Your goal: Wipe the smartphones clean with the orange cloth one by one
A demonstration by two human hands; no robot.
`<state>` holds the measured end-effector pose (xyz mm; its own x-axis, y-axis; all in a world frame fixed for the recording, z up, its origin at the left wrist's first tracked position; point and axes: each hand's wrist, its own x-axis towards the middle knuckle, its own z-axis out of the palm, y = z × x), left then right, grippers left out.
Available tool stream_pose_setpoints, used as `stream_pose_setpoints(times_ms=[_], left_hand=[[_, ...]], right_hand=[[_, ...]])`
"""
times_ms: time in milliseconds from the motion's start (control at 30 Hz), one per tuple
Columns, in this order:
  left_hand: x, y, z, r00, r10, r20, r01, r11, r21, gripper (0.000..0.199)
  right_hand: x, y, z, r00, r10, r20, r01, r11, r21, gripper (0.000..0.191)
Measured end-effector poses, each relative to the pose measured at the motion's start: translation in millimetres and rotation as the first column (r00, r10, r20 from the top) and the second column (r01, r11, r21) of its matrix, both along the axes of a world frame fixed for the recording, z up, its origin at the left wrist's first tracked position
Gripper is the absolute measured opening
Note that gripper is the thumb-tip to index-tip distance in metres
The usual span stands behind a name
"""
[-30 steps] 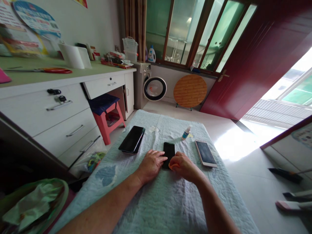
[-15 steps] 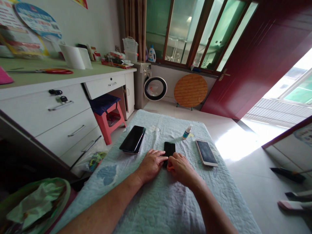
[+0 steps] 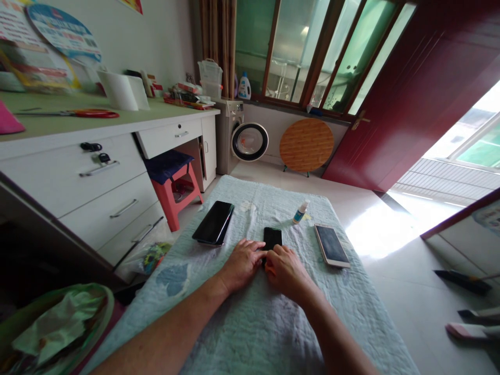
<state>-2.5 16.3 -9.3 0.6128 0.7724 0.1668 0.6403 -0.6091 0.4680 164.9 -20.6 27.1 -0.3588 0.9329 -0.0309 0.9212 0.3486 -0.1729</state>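
black phone [image 3: 272, 236] lies flat on the pale blue cover [image 3: 238, 333], between both hands. left hand [image 3: 244, 263]: fingers loosely spread, tips at the phone's left edge, nothing gripped. right hand [image 3: 287, 268]: fingers curled in around an orange cloth [image 3: 270, 269], seemingly, as most of it is hidden. phone judged light, stiff, slick, glass breakable; best held by its long edges. spray bottle [image 3: 300, 212]: blue label, print unreadable. no brand legible.
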Motion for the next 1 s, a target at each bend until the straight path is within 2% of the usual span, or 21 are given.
stream_pose_setpoints(times_ms=[133, 233, 433, 767, 1000], left_hand=[[0, 0, 0.6, 1.0, 0.011, 0.002, -0.011, 1.0, -0.016, 0.029], [-1, -1, 2.7, 1.0, 0.007, 0.005, -0.007, 1.0, -0.029, 0.03], [-2, -1, 4.7, 1.0, -0.004, 0.013, 0.005, 0.999, -0.047, 0.037], [-2, 2, -3.6, 1.0, -0.004, 0.018, 0.005, 1.0, -0.02, 0.04], [-2, 1, -3.0, 1.0, -0.004, 0.016, 0.004, 1.0, -0.017, 0.04]], right_hand=[[-8, 0, -7.4, 1.0, 0.01, -0.012, -0.01, 0.998, 0.054, 0.012], [-9, 0, -8.0, 1.0, 0.002, -0.007, -0.001, 0.999, 0.048, 0.011], [-2, -1, -2.4, 0.999, -0.034, 0.035, 0.034, 0.999, -0.006, 0.013], [18, -4, 19.2, 0.984, -0.124, 0.129, 0.14, 0.983, -0.122, 0.011], [19, -3, 15.4, 0.984, -0.114, 0.137, 0.128, 0.987, -0.096, 0.013]])
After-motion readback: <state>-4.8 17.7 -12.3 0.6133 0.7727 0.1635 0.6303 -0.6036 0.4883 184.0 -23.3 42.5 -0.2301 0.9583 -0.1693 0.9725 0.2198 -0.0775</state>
